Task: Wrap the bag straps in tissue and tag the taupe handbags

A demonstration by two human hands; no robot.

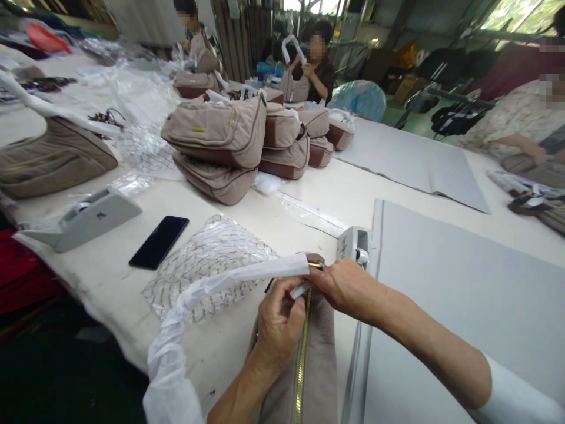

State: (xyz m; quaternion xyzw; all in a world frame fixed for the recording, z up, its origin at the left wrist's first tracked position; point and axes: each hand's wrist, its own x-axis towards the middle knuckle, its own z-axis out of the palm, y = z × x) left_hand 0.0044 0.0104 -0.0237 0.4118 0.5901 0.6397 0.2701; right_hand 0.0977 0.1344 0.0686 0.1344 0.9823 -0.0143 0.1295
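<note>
A beige handbag with a gold zipper lies at the table's near edge. Its strap is wrapped in white paper that curves down to the left. My left hand pinches the wrapped strap's end beside the zipper. My right hand grips the bag's brown end tab where the strap joins. Both hands touch the bag.
A black phone, a tape dispenser and printed plastic bags lie to the left. A small white dispenser stands just beyond my hands. Grey paper sheets cover the right. Stacked beige bags sit mid-table; other people work behind.
</note>
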